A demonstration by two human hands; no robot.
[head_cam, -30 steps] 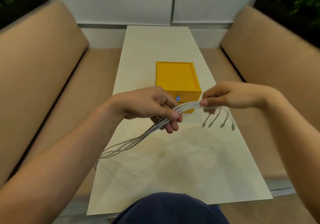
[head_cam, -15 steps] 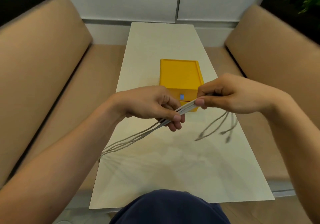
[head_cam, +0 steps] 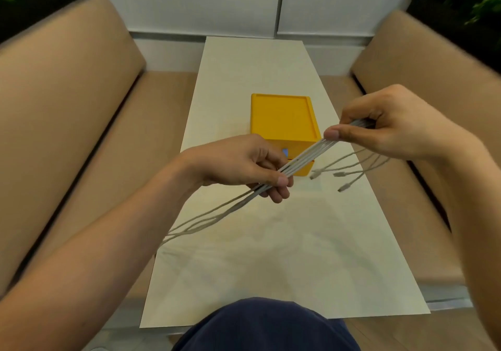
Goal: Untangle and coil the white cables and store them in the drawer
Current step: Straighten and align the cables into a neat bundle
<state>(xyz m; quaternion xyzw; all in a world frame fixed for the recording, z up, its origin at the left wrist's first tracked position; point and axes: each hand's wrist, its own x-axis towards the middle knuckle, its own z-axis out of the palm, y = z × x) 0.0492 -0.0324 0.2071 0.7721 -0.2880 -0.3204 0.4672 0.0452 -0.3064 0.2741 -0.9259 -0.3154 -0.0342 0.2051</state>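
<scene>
1. The white cables (head_cam: 303, 158) run as one straight bundle slanting across the yellow drawer box's (head_cam: 282, 119) front, low at its near-left, high at its right
2. The left hand (head_cam: 241, 165) pinches the bundle just in front of the box, thumb over curled fingers
3. The right hand (head_cam: 398, 127) pinches the upper end right of the box; plug ends (head_cam: 342, 174) dangle beneath
4. Coiling likely starts at that short right end

Right hand (head_cam: 401, 125) higher, farther from left hand (head_cam: 244, 166); longer stretch of white cables (head_cam: 303, 157) between.
</scene>
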